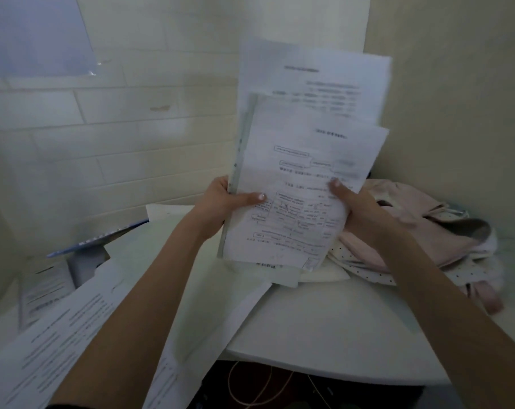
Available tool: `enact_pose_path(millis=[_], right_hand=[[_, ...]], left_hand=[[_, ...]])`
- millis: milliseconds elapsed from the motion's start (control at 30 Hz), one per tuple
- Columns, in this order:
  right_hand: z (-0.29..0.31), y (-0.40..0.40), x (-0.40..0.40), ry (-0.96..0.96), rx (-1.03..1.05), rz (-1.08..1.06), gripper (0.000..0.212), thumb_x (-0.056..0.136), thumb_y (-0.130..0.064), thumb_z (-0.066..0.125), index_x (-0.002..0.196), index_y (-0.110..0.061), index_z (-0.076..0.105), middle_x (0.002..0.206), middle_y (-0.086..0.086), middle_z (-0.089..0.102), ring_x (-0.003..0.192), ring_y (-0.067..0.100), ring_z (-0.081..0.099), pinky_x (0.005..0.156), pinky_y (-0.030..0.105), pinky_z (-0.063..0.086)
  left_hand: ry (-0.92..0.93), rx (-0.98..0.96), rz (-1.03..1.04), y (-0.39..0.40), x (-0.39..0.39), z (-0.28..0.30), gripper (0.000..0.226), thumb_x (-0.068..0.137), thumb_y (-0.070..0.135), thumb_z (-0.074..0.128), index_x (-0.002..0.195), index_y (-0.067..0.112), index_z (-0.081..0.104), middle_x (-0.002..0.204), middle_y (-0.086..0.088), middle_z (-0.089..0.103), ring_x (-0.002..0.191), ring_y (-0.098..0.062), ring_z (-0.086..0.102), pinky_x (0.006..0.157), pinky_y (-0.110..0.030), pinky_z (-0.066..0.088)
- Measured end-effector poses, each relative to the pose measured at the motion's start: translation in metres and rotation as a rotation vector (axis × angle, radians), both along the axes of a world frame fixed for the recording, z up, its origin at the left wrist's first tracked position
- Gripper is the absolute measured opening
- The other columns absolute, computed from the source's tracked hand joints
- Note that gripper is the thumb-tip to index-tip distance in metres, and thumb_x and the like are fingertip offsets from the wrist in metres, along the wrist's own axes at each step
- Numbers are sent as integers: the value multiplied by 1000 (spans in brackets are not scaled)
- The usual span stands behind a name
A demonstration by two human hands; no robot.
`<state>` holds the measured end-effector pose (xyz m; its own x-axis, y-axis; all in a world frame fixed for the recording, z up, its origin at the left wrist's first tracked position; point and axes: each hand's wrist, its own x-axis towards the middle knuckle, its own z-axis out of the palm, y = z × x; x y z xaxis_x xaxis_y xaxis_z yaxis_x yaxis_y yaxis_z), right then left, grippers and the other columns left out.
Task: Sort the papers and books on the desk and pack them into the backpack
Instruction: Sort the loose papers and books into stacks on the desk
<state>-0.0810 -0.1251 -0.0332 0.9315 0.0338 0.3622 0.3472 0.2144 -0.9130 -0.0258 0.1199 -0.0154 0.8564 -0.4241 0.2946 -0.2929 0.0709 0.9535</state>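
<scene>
I hold a stack of printed papers (303, 149) upright above the white desk (324, 326). My left hand (229, 199) grips the stack's left edge, thumb across the front sheet. My right hand (356, 202) grips the right side, thumb on the front. The sheets are uneven, with taller pages sticking up behind a page with a flow chart. A pink backpack (412, 240) with a dotted lining lies on the desk to the right, just behind my right hand. More printed sheets (61, 343) lie spread over the desk's left side.
A blue-edged book or folder (96, 240) lies tilted at the left over other papers. Tiled walls close the corner behind the desk. A sheet (37, 36) is stuck on the wall at upper left. Cables (259, 388) hang below the desk's front edge.
</scene>
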Motion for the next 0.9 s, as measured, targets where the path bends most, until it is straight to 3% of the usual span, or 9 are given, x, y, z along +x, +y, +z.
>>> enact_pose_path(millis=[233, 300, 367, 400, 467, 533, 633, 800, 900], right_hand=[[17, -4, -6, -74, -32, -225, 46, 82, -19, 68, 124, -6, 57, 123, 11, 65, 111, 26, 64, 89, 43, 55], [28, -5, -5, -112, -56, -316, 33, 86, -18, 67, 118, -10, 62, 119, 10, 67, 107, 24, 66, 87, 39, 56], [30, -10, -4, -117, -99, -424, 26, 87, -21, 68, 111, -14, 65, 109, 3, 70, 99, 17, 69, 83, 33, 56], [26, -13, -3, -97, -113, -451, 24, 87, -22, 69, 109, -15, 65, 105, 0, 71, 94, 13, 70, 80, 30, 57], [11, -13, 0, -34, -132, -474, 22, 86, -24, 69, 107, -16, 65, 99, -3, 71, 87, 8, 70, 76, 28, 58], [-6, -7, 1, 5, -139, -470, 19, 88, -23, 67, 106, -18, 64, 98, -4, 70, 84, 5, 69, 73, 24, 58], [-13, 4, 1, 9, -168, -438, 13, 89, -19, 66, 101, -22, 64, 95, -9, 70, 80, 2, 70, 66, 20, 57], [-18, 13, 1, 26, -325, -476, 19, 86, -15, 68, 106, -18, 67, 105, 1, 72, 93, 18, 70, 83, 40, 56], [-19, 22, 6, 13, -269, -514, 14, 89, -16, 66, 103, -21, 66, 100, -1, 71, 88, 13, 70, 78, 34, 58]], left_hand=[[-37, -97, 257, -26, -3, -1, 26, 68, 9, 84, 89, 15, 70, 84, 3, 75, 77, -19, 73, 65, -29, 59], [-96, -58, 280, -25, -2, 1, 32, 74, 20, 81, 102, 16, 65, 96, 6, 71, 90, -17, 70, 71, -27, 58], [-290, 307, 413, -4, 9, -21, 53, 83, 48, 66, 127, 23, 52, 127, 3, 60, 120, -18, 55, 97, -40, 48], [-375, 561, 519, 13, 13, -46, 61, 87, 60, 52, 137, 28, 42, 143, 2, 47, 134, -21, 41, 109, -51, 32], [-416, 1031, 660, 43, 6, -104, 76, 85, 76, 21, 148, 34, 24, 159, 0, 20, 148, -26, 9, 116, -58, 1], [-462, 1214, 655, 54, 0, -145, 89, 75, 82, 4, 150, 37, 18, 161, -1, 10, 148, -28, -3, 113, -55, -13], [-498, 1190, 659, 47, 8, -150, 86, 74, 78, 5, 150, 39, 19, 161, 1, 10, 148, -27, -5, 111, -53, -17], [-546, 1162, 689, 48, 10, -154, 83, 77, 76, 10, 149, 37, 24, 160, -1, 16, 149, -26, 0, 110, -47, -21], [-606, 1020, 648, 47, 8, -145, 82, 79, 68, 16, 148, 25, 32, 156, -2, 29, 148, -20, 13, 117, -43, -7]])
